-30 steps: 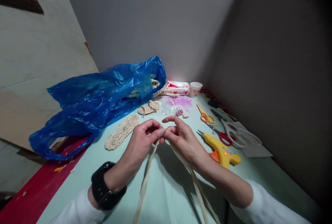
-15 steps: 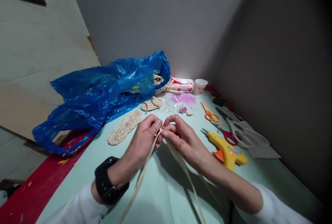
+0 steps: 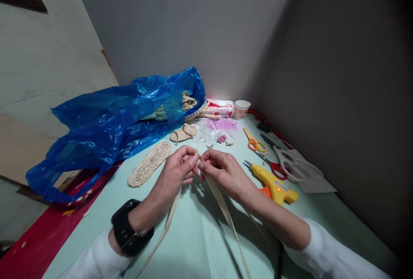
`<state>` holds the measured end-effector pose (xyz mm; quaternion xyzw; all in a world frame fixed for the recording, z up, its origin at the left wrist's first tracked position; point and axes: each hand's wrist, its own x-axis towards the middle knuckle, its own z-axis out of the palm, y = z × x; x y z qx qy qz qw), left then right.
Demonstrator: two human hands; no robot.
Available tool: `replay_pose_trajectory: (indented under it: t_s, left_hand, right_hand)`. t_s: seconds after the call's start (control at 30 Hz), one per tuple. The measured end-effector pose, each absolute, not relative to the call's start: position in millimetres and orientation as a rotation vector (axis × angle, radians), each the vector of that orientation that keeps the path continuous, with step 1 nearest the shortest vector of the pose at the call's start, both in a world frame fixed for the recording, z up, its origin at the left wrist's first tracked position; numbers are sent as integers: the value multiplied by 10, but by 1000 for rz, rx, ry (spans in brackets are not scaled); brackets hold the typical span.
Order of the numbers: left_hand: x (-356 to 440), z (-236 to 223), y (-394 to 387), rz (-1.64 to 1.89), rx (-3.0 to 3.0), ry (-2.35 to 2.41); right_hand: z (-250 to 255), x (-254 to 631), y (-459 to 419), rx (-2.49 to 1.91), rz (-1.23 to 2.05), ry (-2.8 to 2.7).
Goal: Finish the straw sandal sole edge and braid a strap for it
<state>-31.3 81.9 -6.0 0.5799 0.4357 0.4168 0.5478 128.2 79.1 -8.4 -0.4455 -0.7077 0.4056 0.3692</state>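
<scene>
Pale flat straw strips [image 3: 222, 203] meet between my two hands above the table, their loose ends hanging down toward me. My left hand [image 3: 179, 167] pinches the top of the strips between thumb and fingers; a black band sits on that wrist. Close beside it, my right hand [image 3: 222, 169] is closed on the strips too, its thumb and fingertips near the left ones. The small join between the fingertips is mostly hidden. Behind the left hand lie an oval woven straw sole [image 3: 150, 164] and a small straw slipper [image 3: 183, 133].
Right of my hands lie a yellow glue gun [image 3: 275, 186], orange scissors [image 3: 254, 143], red-handled scissors [image 3: 278, 170] and large white-handled scissors [image 3: 287, 162]. A blue plastic bag [image 3: 106, 111] holding straw fills the back left. A paper cup [image 3: 241, 109] and a pink binder clip [image 3: 222, 138] stand behind.
The whole view has shifted, so things on the table appear slightly farther left. My fingertips have moved a little on the strips, and both hands still pinch them.
</scene>
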Motion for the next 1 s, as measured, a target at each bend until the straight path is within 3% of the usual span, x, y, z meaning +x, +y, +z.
replay_pose_trajectory:
  t_s: [0.13, 0.27, 0.47, 0.63, 0.73, 0.87, 1.0]
  left_hand:
    - [-333, -86, 861, 1033, 1358, 1070]
    - [-327, -83, 853, 1175, 1393, 1214]
    - [-289, -40, 799, 1288, 1314, 1258]
    - [-280, -68, 772, 1209, 1155, 1145]
    - [-300, -90, 807, 1207, 1107, 1107]
    - [-316, -104, 838, 1171, 1131, 1037]
    - [-287, -105, 808, 1086, 1181, 975]
  right_hand:
    - [-30, 1336, 825, -1236, 812, -1957]
    - [-7, 1274, 714, -1301, 316, -2020]
    - [-142, 1063, 441, -1012, -415, -2218]
    - [-299, 970, 404, -894, -608, -2339]
    - [-224, 1010, 450, -989, -455, -2383]
    - [41, 1178, 580, -1215, -18, -2162]
    - [84, 1282, 732, -1139, 1000, -1954]
